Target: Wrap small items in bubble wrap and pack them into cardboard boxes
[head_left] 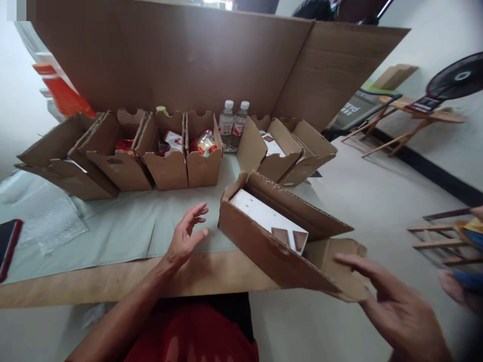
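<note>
A narrow, open-topped cardboard box (260, 234) sticks out over the table's front edge, its right end tilted toward me. Inside lies a white box (260, 216) with brown panels at one end. My right hand (400, 301) grips the cardboard box's near right end, index finger over the wall and thumb below. Left of the box, my left hand (184, 239) hovers above the table with fingers apart and nothing in it.
Several cardboard bins (166, 168) stand in a row, some with red packets. Two water bottles (238, 125) stand among them, before a tall cardboard panel (211, 55). Bubble wrap (49, 211) and a phone (8, 246) lie left. A fan (458, 78) and a wooden stool (441, 239) are right.
</note>
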A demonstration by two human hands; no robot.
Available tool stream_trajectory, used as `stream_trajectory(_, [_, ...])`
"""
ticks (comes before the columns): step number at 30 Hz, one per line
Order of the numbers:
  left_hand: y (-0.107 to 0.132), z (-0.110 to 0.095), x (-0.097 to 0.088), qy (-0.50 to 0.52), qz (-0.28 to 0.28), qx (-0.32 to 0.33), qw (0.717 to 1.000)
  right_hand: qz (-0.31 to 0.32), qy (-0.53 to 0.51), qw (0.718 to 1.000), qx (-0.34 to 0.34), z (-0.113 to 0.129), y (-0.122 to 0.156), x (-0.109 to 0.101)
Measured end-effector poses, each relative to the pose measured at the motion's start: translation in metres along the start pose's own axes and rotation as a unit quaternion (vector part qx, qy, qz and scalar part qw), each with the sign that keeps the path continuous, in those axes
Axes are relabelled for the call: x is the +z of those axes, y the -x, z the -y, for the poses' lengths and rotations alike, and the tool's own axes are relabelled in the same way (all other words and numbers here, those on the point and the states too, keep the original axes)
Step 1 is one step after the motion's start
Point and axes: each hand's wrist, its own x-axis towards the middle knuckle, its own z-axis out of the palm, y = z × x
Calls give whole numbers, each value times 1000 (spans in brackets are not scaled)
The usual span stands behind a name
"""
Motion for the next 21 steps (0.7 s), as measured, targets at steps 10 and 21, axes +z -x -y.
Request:
stream_trajectory(10, [12,7,36,-74,110,48,990,-46,-284,954,83,-8,34,76])
stream_trajectory(21, [-12,37,-11,-115,-71,48,990,-36,-243,968,47,22,-55,120])
